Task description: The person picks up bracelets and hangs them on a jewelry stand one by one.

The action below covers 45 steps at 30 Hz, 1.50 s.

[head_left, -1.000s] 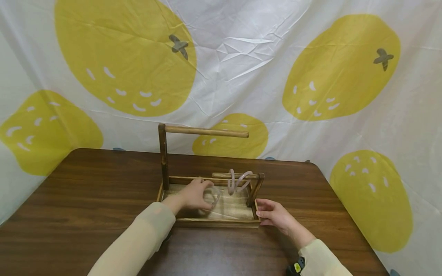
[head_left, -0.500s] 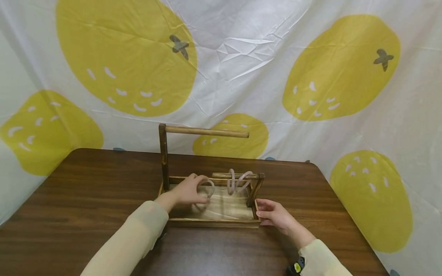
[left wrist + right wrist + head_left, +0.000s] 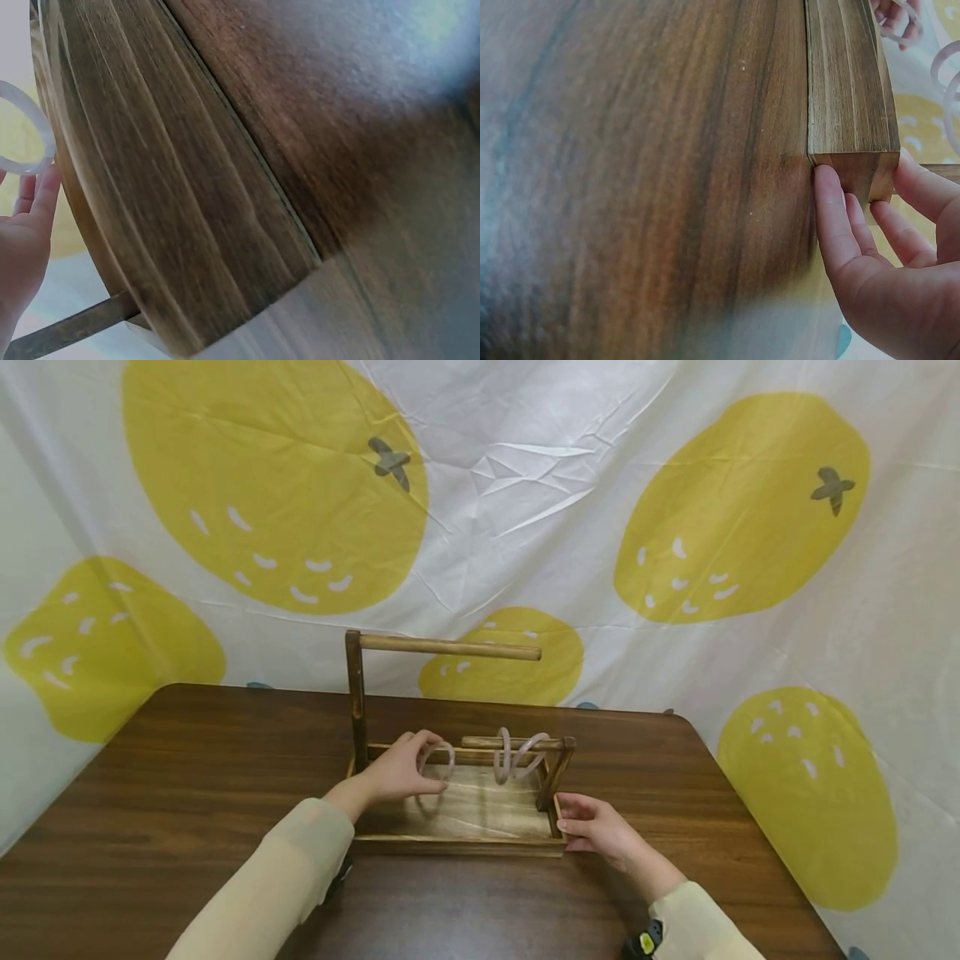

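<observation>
A wooden bracelet rack [image 3: 465, 842] has a shallow tray base, a tall left post with a long bar and a low right post with a short bar. My left hand [image 3: 393, 772] pinches a pale lilac bangle [image 3: 453, 762] by its left side, over the tray's left half. That bangle [image 3: 46, 139] stands upright at the fingertips in the left wrist view. Two similar bangles [image 3: 501, 760] hang on the short bar. At the tray's right end my right hand [image 3: 596, 828] holds the end wall, fingertips [image 3: 826, 180] outside and thumb at the rim.
The long upper bar [image 3: 450, 647] reaches right, above the left hand. The rack stands on a dark brown wooden table [image 3: 247, 760]. Behind the table hangs a white cloth [image 3: 517, 552] with large yellow fruit prints.
My left hand has moved left and slightly up and back with the bangle, away from the short bar. The right hand and the two hanging bangles have stayed put.
</observation>
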### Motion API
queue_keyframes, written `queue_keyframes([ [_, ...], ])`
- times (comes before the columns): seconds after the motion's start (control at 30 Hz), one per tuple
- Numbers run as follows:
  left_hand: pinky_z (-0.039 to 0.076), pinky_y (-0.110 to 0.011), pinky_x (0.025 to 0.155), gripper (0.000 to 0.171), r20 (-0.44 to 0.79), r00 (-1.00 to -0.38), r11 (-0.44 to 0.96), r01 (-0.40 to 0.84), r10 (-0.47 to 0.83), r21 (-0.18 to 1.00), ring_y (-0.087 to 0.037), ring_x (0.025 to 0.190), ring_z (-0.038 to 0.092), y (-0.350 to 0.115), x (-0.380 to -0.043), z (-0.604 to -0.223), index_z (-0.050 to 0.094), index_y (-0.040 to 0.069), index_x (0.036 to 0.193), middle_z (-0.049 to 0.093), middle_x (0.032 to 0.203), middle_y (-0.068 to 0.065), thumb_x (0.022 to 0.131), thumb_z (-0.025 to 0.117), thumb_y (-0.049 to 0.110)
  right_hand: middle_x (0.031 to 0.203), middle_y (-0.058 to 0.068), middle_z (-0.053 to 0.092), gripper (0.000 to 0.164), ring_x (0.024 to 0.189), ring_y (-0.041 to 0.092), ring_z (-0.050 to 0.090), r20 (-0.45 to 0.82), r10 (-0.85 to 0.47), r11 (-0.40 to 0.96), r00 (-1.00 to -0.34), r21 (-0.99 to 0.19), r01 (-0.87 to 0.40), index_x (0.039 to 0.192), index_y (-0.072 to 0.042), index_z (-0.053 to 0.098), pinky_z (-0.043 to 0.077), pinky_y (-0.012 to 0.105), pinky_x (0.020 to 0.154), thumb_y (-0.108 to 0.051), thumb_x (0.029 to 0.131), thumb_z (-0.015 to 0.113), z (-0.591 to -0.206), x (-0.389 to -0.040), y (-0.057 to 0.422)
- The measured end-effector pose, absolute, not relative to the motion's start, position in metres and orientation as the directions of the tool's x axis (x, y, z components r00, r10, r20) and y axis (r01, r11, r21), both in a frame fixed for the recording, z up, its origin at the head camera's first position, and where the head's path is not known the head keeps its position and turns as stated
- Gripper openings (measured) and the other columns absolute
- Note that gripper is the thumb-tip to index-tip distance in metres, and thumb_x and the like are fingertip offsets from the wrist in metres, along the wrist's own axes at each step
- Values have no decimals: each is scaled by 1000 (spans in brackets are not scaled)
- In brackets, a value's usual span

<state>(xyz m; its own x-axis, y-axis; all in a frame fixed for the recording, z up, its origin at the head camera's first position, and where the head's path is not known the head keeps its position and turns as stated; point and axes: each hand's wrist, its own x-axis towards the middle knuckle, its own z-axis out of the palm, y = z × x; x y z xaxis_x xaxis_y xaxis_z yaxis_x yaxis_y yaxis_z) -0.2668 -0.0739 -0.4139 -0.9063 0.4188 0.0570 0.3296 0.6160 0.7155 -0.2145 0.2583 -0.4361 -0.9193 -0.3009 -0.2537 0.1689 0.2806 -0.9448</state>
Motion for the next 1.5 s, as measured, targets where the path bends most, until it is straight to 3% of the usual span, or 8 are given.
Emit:
queue_keyframes([
  [0.2, 45, -38, 81, 61, 65, -913, 577, 308, 402, 756, -22, 95, 45, -78, -265, -413, 45, 7, 128, 47, 113, -17, 77, 73, 27, 109, 13, 53, 62, 83, 9, 56, -254, -300, 286, -919, -943, 168, 140, 12, 28, 54, 29, 71, -8, 90, 59, -436, -214, 258],
  [0.43, 45, -38, 82, 65, 103, -916, 570, 326, 387, 754, -22, 96, 47, -80, -266, -415, 44, 5, 131, 47, 113, -17, 77, 74, 24, 107, 12, 52, 60, 83, 10, 55, -248, -303, 287, -920, -944, 160, 140, 13, 28, 54, 29, 70, -6, 91, 58, -435, -214, 258],
  [0.67, 47, -45, 94, 66, 136, -912, 512, 335, 387, 791, -32, 109, 52, -79, -264, -414, 42, 3, 134, 45, 122, -20, 78, 73, 19, 108, 13, 52, 61, 84, 10, 56, -251, -304, 288, -919, -944, 162, 140, 13, 28, 55, 30, 71, -6, 91, 58, -435, -214, 258],
  [1.2, 49, -45, 90, 67, 196, -900, 484, 381, 389, 788, -32, 104, 53, -82, -262, -409, 42, 0, 132, 45, 116, -20, 76, 74, 18, 107, 11, 52, 61, 84, 9, 55, -251, -309, 284, -917, -945, 163, 140, 12, 27, 54, 30, 71, -7, 91, 58, -434, -213, 258],
  [1.5, 47, -47, 93, 67, 208, -899, 450, 379, 385, 809, -35, 108, 53, -83, -260, -404, 41, 0, 133, 44, 121, -21, 77, 73, 16, 106, 10, 51, 60, 83, 10, 55, -255, -311, 281, -916, -945, 167, 140, 12, 27, 55, 29, 71, -5, 91, 57, -434, -214, 258],
])
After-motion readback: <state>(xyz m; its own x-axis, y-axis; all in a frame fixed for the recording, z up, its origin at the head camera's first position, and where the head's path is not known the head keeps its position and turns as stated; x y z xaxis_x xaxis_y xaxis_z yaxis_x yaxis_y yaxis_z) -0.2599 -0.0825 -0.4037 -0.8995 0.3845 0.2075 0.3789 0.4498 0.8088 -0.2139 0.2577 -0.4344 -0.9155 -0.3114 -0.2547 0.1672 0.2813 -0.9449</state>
